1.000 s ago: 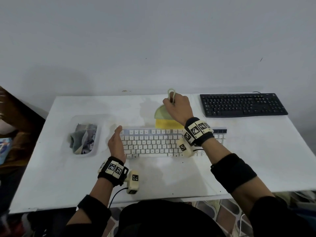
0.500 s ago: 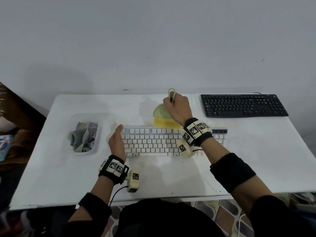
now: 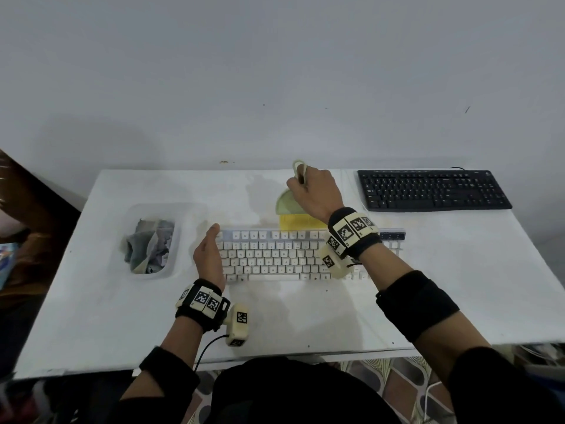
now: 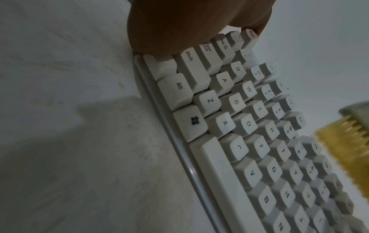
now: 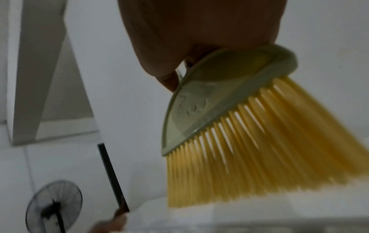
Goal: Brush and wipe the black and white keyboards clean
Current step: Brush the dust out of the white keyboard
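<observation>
Setting: white table (image 3: pixel 91 301) set against a plain pale wall (image 3: pixel 275 71); patterned floor shows under the near edge.
White keyboard: white keyboard (image 3: pixel 275 255) lies flat at the middle of the table, long side toward the person; in the left wrist view its keys (image 4: pixel 249 126) run from Alt and Shift outward.
Black keyboard: black keyboard (image 3: pixel 431 189) sits at the far right corner, well apart from both hands, a cable trailing off its back edge.
Left hand: left hand (image 3: pixel 209 255) stands on edge against the left end of the white keyboard, fingers straight and pressed together, thumb tip (image 4: pixel 257 26) touching the top corner key.
Right hand: right hand (image 3: pixel 318 194) curls its fingers round the handle of the brush (image 3: pixel 290 205), the loop end of the handle sticking out beyond the knuckles.
Brush: pale green head with yellow bristles (image 5: pixel 249 149), bristles pointing toward the person and meeting the far edge of the white keyboard near its middle.
Tub: clear plastic tub (image 3: pixel 174 264) left of the white keyboard, holding crumpled cloths (image 3: pixel 149 249).
Background: a standing fan (image 5: pixel 54 205) appears in the right wrist view.
</observation>
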Action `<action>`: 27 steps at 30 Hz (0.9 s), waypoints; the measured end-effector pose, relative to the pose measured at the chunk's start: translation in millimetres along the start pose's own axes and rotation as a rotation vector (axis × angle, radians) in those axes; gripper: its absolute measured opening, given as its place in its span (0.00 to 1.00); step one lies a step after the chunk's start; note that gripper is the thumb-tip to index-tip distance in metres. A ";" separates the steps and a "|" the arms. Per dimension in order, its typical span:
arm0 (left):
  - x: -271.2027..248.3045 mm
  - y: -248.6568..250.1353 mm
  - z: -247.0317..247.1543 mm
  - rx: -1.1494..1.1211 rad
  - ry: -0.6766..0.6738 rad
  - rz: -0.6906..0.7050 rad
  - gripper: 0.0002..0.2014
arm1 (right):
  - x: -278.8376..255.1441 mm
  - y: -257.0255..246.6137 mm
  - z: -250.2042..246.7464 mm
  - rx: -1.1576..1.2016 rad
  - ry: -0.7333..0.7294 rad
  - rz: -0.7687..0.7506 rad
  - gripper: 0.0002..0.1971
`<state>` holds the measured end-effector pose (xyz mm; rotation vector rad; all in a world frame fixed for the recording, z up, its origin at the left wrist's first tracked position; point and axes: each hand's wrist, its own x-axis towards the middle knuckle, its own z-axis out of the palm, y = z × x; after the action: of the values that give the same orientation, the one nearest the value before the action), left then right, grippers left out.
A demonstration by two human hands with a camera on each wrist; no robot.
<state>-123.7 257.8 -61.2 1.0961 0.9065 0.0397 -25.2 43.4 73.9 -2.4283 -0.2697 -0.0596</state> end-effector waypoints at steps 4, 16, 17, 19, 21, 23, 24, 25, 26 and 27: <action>-0.5 0.4 0.4 -0.001 -0.009 0.012 0.23 | -1.0 -4.7 -1.7 0.187 0.034 0.043 0.19; 4.7 -1.4 -1.4 -0.001 -0.033 0.018 0.21 | -8.4 42.1 -26.4 0.093 0.086 0.098 0.17; 3.9 -1.2 -1.4 0.000 -0.037 0.020 0.20 | -8.8 39.6 -25.6 0.136 0.088 0.097 0.17; 2.5 -0.5 -1.2 0.002 -0.040 0.020 0.19 | -9.7 36.4 -22.3 0.194 0.074 0.085 0.16; 1.5 0.5 -0.6 0.003 -0.041 0.018 0.21 | -10.9 38.7 -20.6 0.161 0.052 0.059 0.16; -0.9 2.7 0.1 -0.001 -0.032 0.024 0.25 | -12.3 45.6 -23.7 0.060 0.045 0.028 0.17; -1.0 3.0 0.3 -0.004 -0.023 0.022 0.28 | -12.5 50.2 -26.8 0.017 0.053 0.019 0.17; -0.2 2.7 -0.2 -0.005 -0.014 0.018 0.31 | -12.5 54.2 -30.6 -0.012 0.066 0.017 0.18; -0.1 2.4 -0.4 -0.006 -0.007 0.017 0.33 | -12.8 56.7 -34.4 -0.026 0.078 0.026 0.18; -0.4 2.5 -0.6 -0.008 -0.005 0.018 0.33 | -12.8 58.5 -36.8 -0.023 0.093 0.041 0.19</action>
<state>-123.3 259.3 -59.1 1.0968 0.8918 0.0548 -24.4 -26.1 63.6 -2.4450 -0.1786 -0.1575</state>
